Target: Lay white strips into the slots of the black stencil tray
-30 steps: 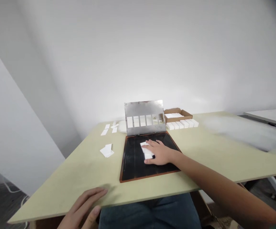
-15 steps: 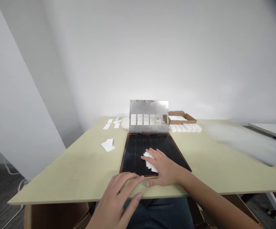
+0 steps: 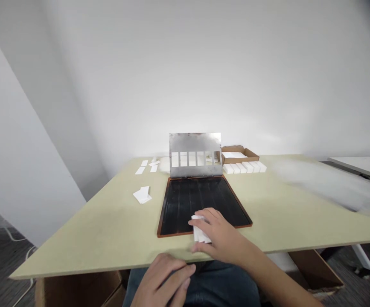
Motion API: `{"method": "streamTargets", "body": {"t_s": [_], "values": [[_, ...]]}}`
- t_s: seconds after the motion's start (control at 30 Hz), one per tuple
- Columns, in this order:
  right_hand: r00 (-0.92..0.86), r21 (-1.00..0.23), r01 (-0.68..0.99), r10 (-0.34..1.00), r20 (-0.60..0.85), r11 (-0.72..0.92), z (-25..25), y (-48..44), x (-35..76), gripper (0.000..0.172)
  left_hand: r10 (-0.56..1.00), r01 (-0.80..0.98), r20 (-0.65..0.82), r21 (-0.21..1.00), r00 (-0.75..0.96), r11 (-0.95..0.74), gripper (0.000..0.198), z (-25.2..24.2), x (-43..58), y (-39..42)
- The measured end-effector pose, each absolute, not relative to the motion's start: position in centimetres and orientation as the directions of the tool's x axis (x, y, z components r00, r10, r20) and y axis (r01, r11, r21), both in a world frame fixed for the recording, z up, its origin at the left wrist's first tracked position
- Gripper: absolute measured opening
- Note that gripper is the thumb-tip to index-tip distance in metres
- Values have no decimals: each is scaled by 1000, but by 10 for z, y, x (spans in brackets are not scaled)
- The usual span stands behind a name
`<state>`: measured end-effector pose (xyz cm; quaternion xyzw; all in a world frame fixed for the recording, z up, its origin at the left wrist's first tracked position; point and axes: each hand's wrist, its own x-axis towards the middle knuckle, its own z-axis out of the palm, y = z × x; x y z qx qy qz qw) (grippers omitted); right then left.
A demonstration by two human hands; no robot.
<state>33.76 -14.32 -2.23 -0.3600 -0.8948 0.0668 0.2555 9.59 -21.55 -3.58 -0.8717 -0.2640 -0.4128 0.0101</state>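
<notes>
My right hand [image 3: 218,234] is closed on a small fanned stack of white cards [image 3: 200,232], with the fingers over the far end and the thumb at the near end. The cards straddle the front rim of a black tray [image 3: 187,200] with an orange-brown frame; my palm hides part of them. Hinged at the tray's back, a metal plate with rectangular cut-outs [image 3: 195,143] stands upright. My left hand [image 3: 167,279] is below the table's front edge, its fingers loosely bent and apart from the cards, with nothing visible in it.
Loose white cards [image 3: 142,195] lie left of the tray, with several more farther back. Behind on the right stand a cardboard box [image 3: 252,156] with white contents and a row of white stacks [image 3: 245,167]. Clear plastic wrap [image 3: 325,183] covers the table's right side.
My right hand has drawn the white cards toward me, from inside the tray to its front rim. My left hand has dropped back below the table edge, its fingers closer together.
</notes>
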Motion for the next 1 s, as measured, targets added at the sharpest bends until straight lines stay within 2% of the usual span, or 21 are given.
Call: {"method": "streamTargets", "body": {"t_s": [0.07,0.2,0.3,0.47,0.63,0.77,0.87,0.93,1.0], "values": [[-609,-337,583,672,421,740,-23,-139,339,52,436,449,746,205,503,-869,33,-34,97,-213],[-550,-437,534,689,472,724,-22,-135,340,36,480,460,734,254,480,-850,34,-36,91,-214],[-475,-496,532,727,496,686,-22,-130,339,34,522,474,710,294,472,-830,35,-40,85,-215],[-406,-594,494,772,489,635,-29,-124,340,21,553,490,694,320,461,-811,36,-41,82,-214],[-367,-730,350,803,470,587,-37,-127,345,38,551,483,696,323,461,-813,36,-42,82,-215],[-229,-868,147,870,436,474,-37,-124,348,30,528,480,684,286,504,-829,35,-33,99,-213],[-93,-932,-92,928,360,352,-33,-119,351,22,579,566,548,218,604,-795,38,-16,125,-197],[-13,-917,-301,961,276,260,-29,-118,355,19,603,606,430,150,672,-781,46,-6,142,-178],[36,-844,-508,983,180,173,-25,-119,363,20,585,588,356,113,728,-801,49,-2,154,-155]]}}
